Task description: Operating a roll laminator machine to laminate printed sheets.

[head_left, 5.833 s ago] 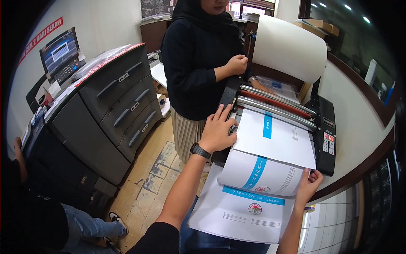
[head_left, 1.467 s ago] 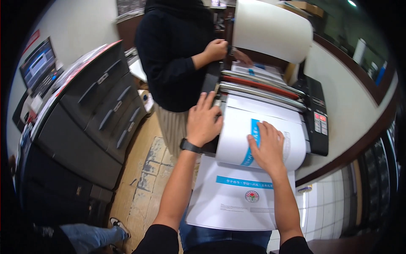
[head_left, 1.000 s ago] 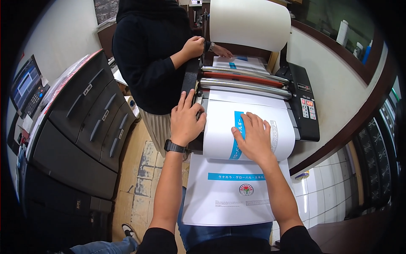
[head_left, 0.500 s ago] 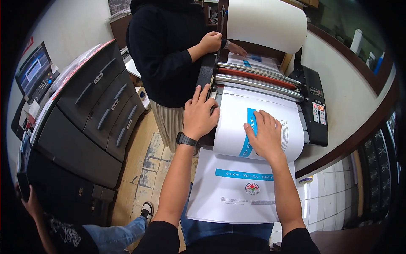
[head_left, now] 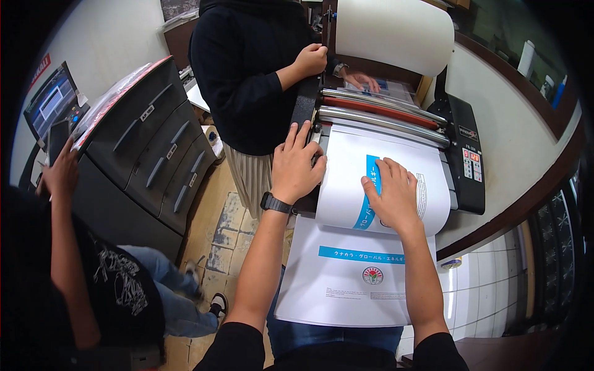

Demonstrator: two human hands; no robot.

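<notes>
A white printed sheet with a blue band lies on the feed bed of a roll laminator, its far edge by the silver rollers and its near end curling downward. My right hand rests open on this sheet, covering part of the band. My left hand is open at the bed's left edge, fingers stretched toward the rollers, thumb near the sheet's left side. Below, a stack of similar printed sheets lies above my lap, partly under the curled sheet and my right forearm.
A large film roll sits above the laminator. Beyond the rollers is a co-worker's hand; that person stands at the far left of the machine. Another person, holding a phone, is at left beside a dark drawer cabinet.
The person at left has moved further into view, raising the phone. Behind the rollers, the co-worker's hand has shifted right. My hands stay almost where they were.
</notes>
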